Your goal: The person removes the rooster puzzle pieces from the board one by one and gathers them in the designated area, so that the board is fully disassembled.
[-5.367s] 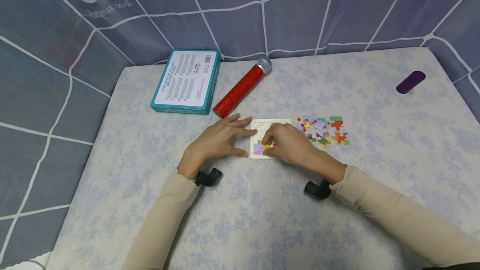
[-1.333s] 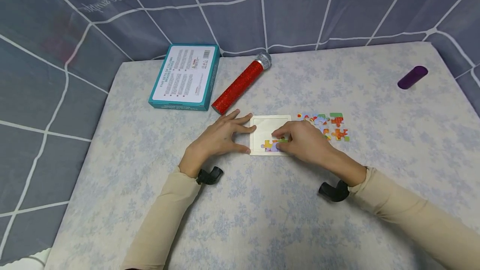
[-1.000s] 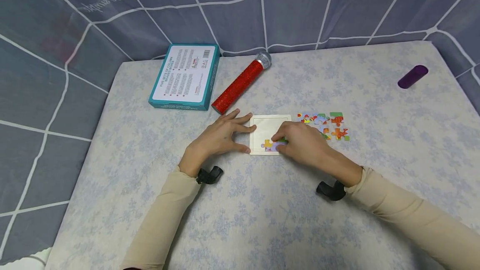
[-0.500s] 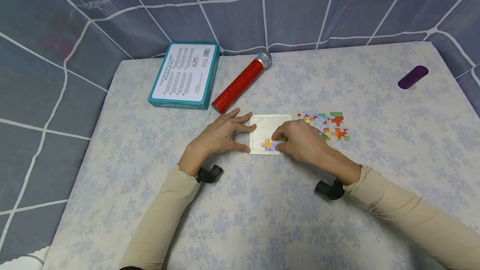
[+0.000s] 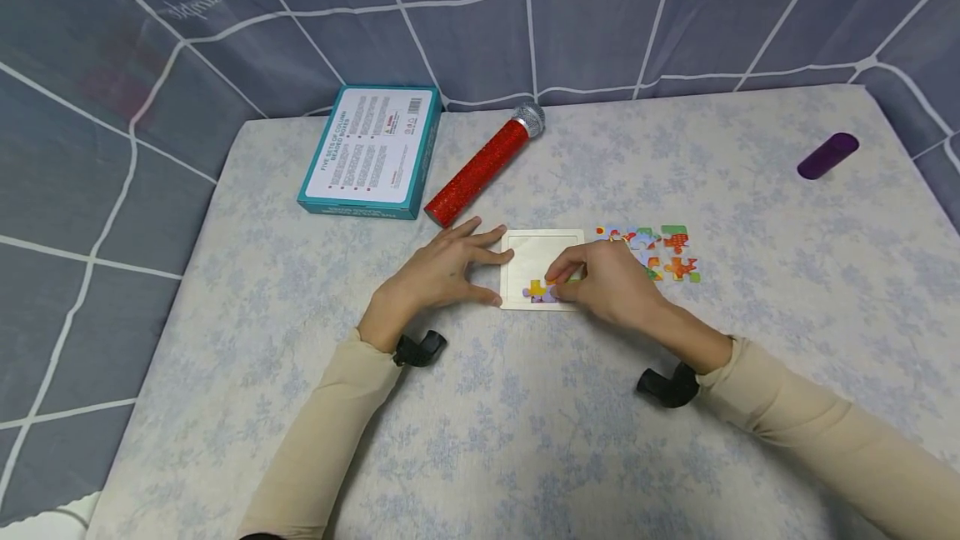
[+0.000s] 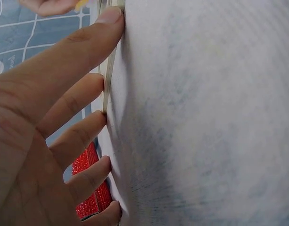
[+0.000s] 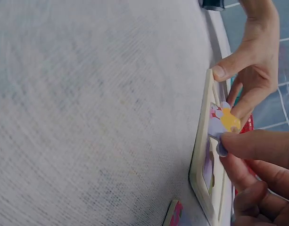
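A pale wooden puzzle tray (image 5: pixel 540 233) lies on the table in front of the person. My left hand (image 5: pixel 446 272) has its fingers spread, thumb and fingertips touching the tray's left edge. My right hand (image 5: pixel 611 282), over the tray's lower right, pinches a yellow-and-lilac jigsaw piece (image 7: pixel 223 118) between thumb and finger. In the right wrist view the piece is tilted above the tray floor. Another lilac piece (image 7: pixel 208 165) lies inside the tray below that hand, partly hidden by the frame and fingers.
Several colourful jigsaw pieces (image 5: pixel 677 252) lie right of the tray, some hidden behind the right hand. Behind the left hand are a red glittery microphone (image 5: pixel 480 172) and a teal-edged box (image 5: pixel 371 148). A purple cylinder (image 5: pixel 827 157) lies at the far right of the table (image 5: pixel 480 440).
Over five seconds, my right hand has moved from the tray's lower left to its lower right. Lately it shifts slightly right with the pinched jigsaw piece. My left hand stays put.
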Available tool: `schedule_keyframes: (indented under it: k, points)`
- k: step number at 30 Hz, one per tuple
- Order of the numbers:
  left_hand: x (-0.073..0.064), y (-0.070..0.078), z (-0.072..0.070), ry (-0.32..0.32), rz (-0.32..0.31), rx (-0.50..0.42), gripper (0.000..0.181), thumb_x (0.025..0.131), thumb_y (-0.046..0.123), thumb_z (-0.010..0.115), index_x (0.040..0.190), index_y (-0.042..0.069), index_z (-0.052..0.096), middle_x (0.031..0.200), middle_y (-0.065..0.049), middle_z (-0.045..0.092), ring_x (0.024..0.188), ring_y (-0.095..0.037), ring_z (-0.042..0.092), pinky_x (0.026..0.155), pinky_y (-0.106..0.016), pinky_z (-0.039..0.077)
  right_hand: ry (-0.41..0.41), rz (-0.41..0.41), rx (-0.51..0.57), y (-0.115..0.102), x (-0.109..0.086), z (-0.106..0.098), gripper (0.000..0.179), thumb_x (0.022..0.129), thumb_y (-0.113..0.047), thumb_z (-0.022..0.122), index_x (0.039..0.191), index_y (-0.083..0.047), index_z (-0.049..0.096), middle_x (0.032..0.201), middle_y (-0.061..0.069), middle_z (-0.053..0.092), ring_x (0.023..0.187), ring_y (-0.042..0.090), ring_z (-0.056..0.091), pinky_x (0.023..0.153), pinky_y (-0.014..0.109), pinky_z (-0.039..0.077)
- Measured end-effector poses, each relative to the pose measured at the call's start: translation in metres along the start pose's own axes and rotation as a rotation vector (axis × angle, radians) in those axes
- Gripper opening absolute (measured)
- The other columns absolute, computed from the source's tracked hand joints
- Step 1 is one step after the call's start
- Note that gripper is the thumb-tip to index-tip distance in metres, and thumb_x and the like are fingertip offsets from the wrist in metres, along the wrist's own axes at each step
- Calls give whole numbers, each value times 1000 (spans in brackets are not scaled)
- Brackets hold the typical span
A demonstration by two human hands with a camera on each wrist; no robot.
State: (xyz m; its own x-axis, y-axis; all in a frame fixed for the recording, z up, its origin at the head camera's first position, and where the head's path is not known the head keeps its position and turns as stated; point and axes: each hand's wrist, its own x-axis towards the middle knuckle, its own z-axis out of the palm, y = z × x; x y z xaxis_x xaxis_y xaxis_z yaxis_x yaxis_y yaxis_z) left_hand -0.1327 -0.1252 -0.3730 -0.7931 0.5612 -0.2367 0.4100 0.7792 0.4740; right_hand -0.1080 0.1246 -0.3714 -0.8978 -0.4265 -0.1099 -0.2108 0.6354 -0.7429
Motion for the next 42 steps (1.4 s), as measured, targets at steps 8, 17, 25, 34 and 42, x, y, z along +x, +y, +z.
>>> schedule_keyframes:
  k: [8, 17, 25, 34, 42]
  points:
    - [-2, 1, 0, -1, -12, -4, 69, 76, 39, 84, 137, 24, 58, 156, 4, 33, 150, -29, 12, 117, -56, 18, -32, 43, 132, 6, 0, -6, 11, 85, -6, 71, 90, -15, 77, 78, -2, 72, 56, 17, 54, 50, 26, 40]
    - [-2, 2, 1, 5, -9, -14, 70, 75, 37, 86, 137, 23, 58, 156, 3, 34, 150, -29, 13, 118, -56, 17, -95, 211, 227, 25, -22, -37, 14, 84, -19, 77, 96, -13, 78, 86, 1, 74, 76, 16, 62, 63, 24, 48]
    - [-2, 1, 2, -2, -11, -13, 69, 75, 37, 86, 137, 22, 58, 156, 2, 33, 150, -29, 12, 118, -55, 16, -101, 309, 194, 52, -50, -62, 27, 85, -29, 77, 105, -11, 77, 97, 1, 75, 98, 16, 66, 77, 24, 51]
    - [-3, 1, 1, 8, -5, -17, 69, 75, 36, 86, 137, 21, 58, 156, 2, 34, 149, -30, 13, 118, -56, 17, -103, 350, 95, 68, -63, -76, 27, 84, -32, 78, 104, -13, 78, 99, 0, 75, 93, 9, 62, 74, 22, 50]
    - [-1, 0, 1, 16, 4, -14, 69, 75, 36, 86, 137, 21, 58, 155, 1, 35, 149, -30, 14, 118, -56, 17, -83, 351, -8, 70, -63, -76, 21, 83, -32, 79, 97, -17, 80, 92, -3, 75, 87, 13, 60, 69, 25, 47]
